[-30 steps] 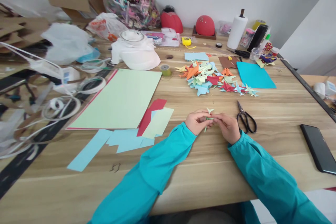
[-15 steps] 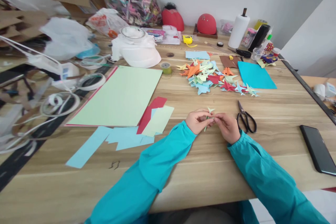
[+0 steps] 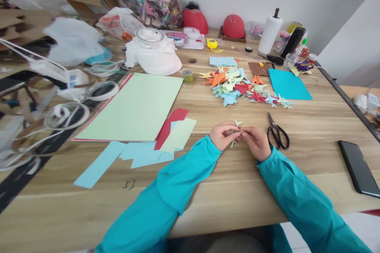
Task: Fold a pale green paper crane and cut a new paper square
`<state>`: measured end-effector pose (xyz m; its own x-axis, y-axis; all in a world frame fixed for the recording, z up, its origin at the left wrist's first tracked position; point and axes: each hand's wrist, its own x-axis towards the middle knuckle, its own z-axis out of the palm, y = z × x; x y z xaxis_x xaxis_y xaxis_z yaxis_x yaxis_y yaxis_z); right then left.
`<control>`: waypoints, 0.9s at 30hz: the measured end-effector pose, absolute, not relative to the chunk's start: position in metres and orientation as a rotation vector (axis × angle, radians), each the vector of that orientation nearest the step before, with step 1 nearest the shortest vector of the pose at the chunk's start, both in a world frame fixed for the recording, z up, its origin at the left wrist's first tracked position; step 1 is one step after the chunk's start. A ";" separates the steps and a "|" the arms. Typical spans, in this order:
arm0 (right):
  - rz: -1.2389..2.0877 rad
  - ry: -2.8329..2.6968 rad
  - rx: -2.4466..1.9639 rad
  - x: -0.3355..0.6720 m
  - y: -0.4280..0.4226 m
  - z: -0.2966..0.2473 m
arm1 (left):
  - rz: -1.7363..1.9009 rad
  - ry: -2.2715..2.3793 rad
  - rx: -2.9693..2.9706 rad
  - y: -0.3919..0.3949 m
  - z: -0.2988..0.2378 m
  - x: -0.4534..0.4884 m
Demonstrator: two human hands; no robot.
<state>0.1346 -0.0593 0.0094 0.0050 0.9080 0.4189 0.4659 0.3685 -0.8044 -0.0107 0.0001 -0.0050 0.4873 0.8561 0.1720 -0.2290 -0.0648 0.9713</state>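
Observation:
Between my two hands is a small pale green folded paper figure (image 3: 238, 123), its pointed tips showing above and below the fingers. My left hand (image 3: 223, 136) is closed around its left side. From the right, the fingertips of my right hand (image 3: 257, 142) pinch a part of the same figure. Fingers hide most of its body. Black-handled scissors (image 3: 278, 133) lie just right of my right hand, blades pointing away. Beyond my hands is a pile of colourful folded paper figures (image 3: 234, 87) in orange, red, green and blue.
Large pale green sheets (image 3: 133, 106) lie at left, with blue strips (image 3: 99, 165) and red and green paper pieces near them. A turquoise sheet (image 3: 290, 84) is beside the pile. A phone (image 3: 359, 168) lies at right. Cables (image 3: 67, 118) and bags crowd the far left.
Both hands keep the same hold on the paper figure, with hardly any finger movement. The whole view has shifted very slightly.

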 end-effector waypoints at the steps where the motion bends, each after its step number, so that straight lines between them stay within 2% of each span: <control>1: 0.547 -1.625 -1.258 0.135 -0.059 0.009 | 0.985 0.611 1.354 0.000 -0.005 -0.011; 10: 0.535 -1.611 -1.279 0.133 -0.060 0.013 | 1.013 0.612 1.400 0.000 -0.005 -0.010; 17: 0.668 -1.505 -1.273 0.131 -0.060 0.010 | 1.048 0.660 1.575 -0.002 -0.005 -0.011; 27: 0.586 -1.556 -1.362 0.131 -0.061 0.013 | 1.088 0.665 1.826 -0.002 -0.001 -0.014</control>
<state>0.1309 -0.0613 0.0129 0.0742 0.9379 0.3389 0.4816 0.2639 -0.8357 -0.0139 -0.0022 -0.0010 0.4719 0.7812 0.4087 0.0074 -0.4671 0.8842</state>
